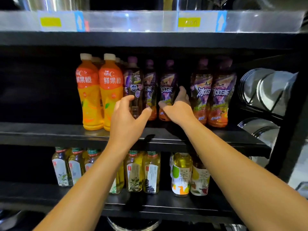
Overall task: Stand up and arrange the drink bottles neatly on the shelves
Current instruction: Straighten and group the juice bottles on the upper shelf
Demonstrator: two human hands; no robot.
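Observation:
On the middle shelf [50,134] two orange juice bottles [100,90] stand upright at the left, with more behind them. To their right stand several purple-capped iced tea bottles. My left hand [128,117] curves its fingers and thumb round the lower body of the leftmost iced tea bottle [134,80]. Another iced tea bottle [150,84] stands between my hands. My right hand [179,109] grips the third iced tea bottle [168,87], fingers round its right side and thumb across the front. Two more iced tea bottles [210,92] stand close together further right.
The lower shelf [33,194] holds upright green tea bottles [143,172] and two bottles with white patterned labels [190,175]. Metal plates [266,90] stand in a rack at the right. A clear price rail [130,20] runs along the shelf above. The middle shelf's left end is dark.

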